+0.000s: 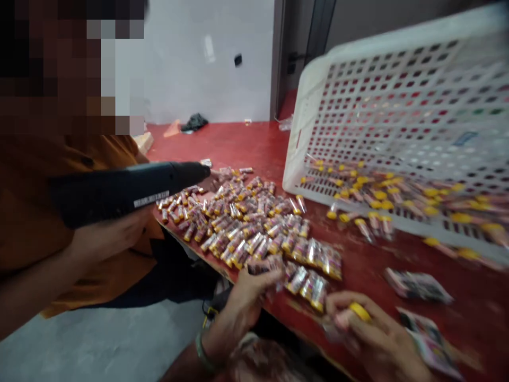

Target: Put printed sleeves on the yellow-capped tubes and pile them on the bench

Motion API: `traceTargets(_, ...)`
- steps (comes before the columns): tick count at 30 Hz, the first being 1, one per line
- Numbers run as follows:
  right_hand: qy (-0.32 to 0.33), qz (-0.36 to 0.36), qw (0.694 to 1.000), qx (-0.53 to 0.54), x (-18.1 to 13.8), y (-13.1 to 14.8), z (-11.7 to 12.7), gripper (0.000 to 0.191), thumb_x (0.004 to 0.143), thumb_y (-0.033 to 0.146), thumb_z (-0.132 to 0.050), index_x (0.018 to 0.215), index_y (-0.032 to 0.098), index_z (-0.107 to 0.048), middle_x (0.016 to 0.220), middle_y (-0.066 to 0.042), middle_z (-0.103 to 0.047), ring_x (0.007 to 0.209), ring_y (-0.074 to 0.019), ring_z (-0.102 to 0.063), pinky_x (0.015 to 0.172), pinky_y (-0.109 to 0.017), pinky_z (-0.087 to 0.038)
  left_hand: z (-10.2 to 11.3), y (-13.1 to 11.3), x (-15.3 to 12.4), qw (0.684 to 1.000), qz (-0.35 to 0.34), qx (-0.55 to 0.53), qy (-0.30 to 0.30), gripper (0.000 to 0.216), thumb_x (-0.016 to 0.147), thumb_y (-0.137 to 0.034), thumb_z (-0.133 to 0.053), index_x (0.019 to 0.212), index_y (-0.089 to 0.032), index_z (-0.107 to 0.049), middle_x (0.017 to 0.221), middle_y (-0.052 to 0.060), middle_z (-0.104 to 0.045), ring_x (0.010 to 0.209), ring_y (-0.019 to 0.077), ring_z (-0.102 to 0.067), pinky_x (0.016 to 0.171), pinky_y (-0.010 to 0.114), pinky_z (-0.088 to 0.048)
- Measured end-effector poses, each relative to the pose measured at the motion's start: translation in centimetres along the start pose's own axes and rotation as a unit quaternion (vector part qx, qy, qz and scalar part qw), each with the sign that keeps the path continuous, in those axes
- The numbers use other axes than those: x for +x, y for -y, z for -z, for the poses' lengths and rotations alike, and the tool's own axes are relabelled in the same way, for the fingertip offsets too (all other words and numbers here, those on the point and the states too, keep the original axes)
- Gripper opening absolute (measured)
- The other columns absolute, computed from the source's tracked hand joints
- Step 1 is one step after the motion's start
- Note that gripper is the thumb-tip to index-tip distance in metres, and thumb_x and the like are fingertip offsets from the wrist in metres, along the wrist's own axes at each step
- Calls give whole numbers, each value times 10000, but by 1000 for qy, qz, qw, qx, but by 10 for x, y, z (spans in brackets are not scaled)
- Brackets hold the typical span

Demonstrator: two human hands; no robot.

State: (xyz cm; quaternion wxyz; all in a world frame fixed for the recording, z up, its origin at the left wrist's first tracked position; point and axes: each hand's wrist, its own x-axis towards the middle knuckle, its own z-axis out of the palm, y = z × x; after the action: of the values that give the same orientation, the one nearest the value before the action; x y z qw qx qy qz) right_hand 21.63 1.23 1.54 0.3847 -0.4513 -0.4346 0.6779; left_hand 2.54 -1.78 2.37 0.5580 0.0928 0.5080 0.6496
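The left hand [248, 289] rests fingertips on the wrapped tubes [254, 228] lined up just ahead for sorting; the right hand [374, 331] pinches one yellow-capped tube [353, 315] above the red surface [238, 143].

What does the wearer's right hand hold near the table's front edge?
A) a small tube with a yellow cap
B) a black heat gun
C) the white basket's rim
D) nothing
A: the right hand has its fingers round a small yellow-capped tube, low over the red table.
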Motion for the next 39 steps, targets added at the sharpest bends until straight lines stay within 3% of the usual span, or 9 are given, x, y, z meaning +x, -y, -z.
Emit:
traceTargets(4, 40, 64, 995, 61, -14, 9, -3, 235, 707, 342, -709, 882, 212, -620, 912, -48, -583, 599, -120, -504, 525, -255, -448, -3, -4, -2, 999, 15, -28, 33, 301, 533, -244, -871, 663, -151, -615, 582, -41, -558, 487, 61, -511, 530, 201, -453)
traceTargets(6, 41, 95, 993, 52, -18, 8, -3, 178, 735, 294, -693, 883, 229, -619, 907, -39, -586, 642, -133, -532, 561, -260, -459, -4, -3, -3, 999, 28, -29, 34, 293, 542, -230, -867, 673, -153, -616, 578, -53, -547, 482, 51, -505, 529, 189, -451)
traceTargets(12, -22, 175, 984, 7, -19, -6, -4, 177, 720, 245, -721, 882, 233, -652, 920, -47, -639, 865, -201, -601, 768, -312, -496, -10, 5, -9, 999, 28, -33, 29, 312, 544, -217, -866, 717, -159, -612, 642, -39, -601, 552, 78, -568, 616, 222, -494)
traceTargets(18, -39, 226, 973, -16, -21, -9, -10, 176, 747, 228, -711, 896, 230, -617, 933, -46, -637, 847, -190, -614, 751, -320, -503, -15, 11, -11, 998, 28, -28, 46, 306, 594, -237, -843, 665, -160, -556, 540, -67, -504, 429, 33, -441, 439, 166, -371)
traceTargets(23, -80, 284, 952, -81, -26, -10, -13, 228, 751, 152, -710, 934, 252, -615, 978, -50, -626, 916, -200, -607, 802, -343, -496, -18, 15, -15, 997, 42, -34, 59, 310, 612, -264, -836, 672, -159, -551, 541, -68, -495, 430, 30, -424, 430, 172, -350)
traceTargets(27, -119, 350, 922, -113, -29, -9, -13, 279, 740, 122, -708, 970, 244, -608, 976, -59, -634, 891, -208, -621, 793, -375, -514, -20, 17, -17, 997, 40, -54, 43, 330, 586, -267, -850, 713, -157, -566, 566, -70, -505, 441, 30, -426, 436, 175, -350)
traceTargets(31, -76, 434, 886, -148, -29, -1, -11, 278, 730, 78, -688, 964, 212, -621, 908, -54, -670, 831, -199, -650, 739, -357, -545, -22, 17, -17, 997, 42, -62, 37, 333, 583, -260, -852, 728, -154, -572, 569, -69, -507, 435, 30, -421, 429, 176, -343)
traceTargets(36, -78, 468, 858, -197, -22, -6, -9, 366, 707, 52, -711, 1021, 216, -618, 954, -59, -680, 848, -207, -664, 725, -362, -555, -22, 18, -17, 995, 56, -68, 47, 338, 558, -237, -863, 683, -151, -561, 550, -69, -502, 417, 27, -415, 409, 173, -327)
traceTargets(39, -102, 505, 819, -252, -20, -9, -10, 433, 696, 37, -724, 1070, 218, -604, 972, -61, -686, 860, -212, -669, 752, -390, -557, -21, 18, -17, 993, 67, -81, 57, 333, 559, -232, -863, 681, -150, -564, 556, -69, -509, 411, 19, -408, 407, 165, -328)
